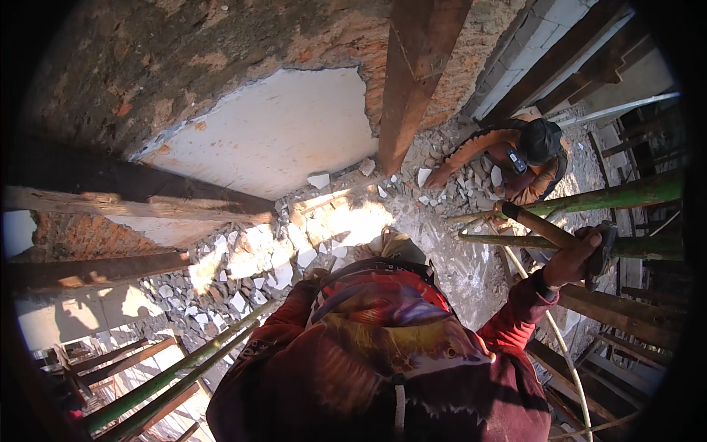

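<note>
My right hand (568, 262) is raised out to the right, its fingers wrapped round a hammer (541, 225) close to the dark metal head. The wooden handle points up and left, toward a crouching person, and ends in a dark tip. My left hand (317, 275) is low beside my body, in shadow at the end of the red sleeve. Its fingers are too dark to make out. Broken rubble (283, 258) lies on the floor just past it.
Ahead stands a brick wall with a remaining patch of white plaster (272, 132), crossed by timber posts (416, 81). A co-worker in a dark cap (541, 141) crouches at the right, reaching into rubble. Green poles (626, 195) run along the right; more poles (177, 376) cross the lower left.
</note>
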Available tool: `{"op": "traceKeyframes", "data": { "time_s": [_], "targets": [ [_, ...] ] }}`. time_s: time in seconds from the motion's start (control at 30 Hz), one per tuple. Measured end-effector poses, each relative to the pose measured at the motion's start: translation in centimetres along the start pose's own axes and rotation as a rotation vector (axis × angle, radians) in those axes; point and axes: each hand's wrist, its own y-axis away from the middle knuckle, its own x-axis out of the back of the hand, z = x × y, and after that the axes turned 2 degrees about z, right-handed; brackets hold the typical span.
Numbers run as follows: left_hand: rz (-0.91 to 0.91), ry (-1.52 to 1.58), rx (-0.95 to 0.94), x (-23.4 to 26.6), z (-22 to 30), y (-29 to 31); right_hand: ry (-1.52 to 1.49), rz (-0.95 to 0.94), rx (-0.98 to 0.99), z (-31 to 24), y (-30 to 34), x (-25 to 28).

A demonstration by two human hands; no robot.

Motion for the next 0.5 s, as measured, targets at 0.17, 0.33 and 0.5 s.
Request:
{"op": "traceKeyframes", "data": {
  "time_s": [0.17,0.33,0.5],
  "targets": [
    [0.03,0.055,0.008,0.0,0.5,0.6,0.117,-0.069,0.03,2.0,-0.5,1.4],
    [0.064,0.133,-0.006,-0.2,-0.3,0.7,0.143,0.039,0.062,0.9,-0.2,0.1],
    [0.087,0.331,-0.084,-1.0,-2.6,1.6,0.205,-0.022,0.136,0.0,-0.2,-0.2]
  ]
}}
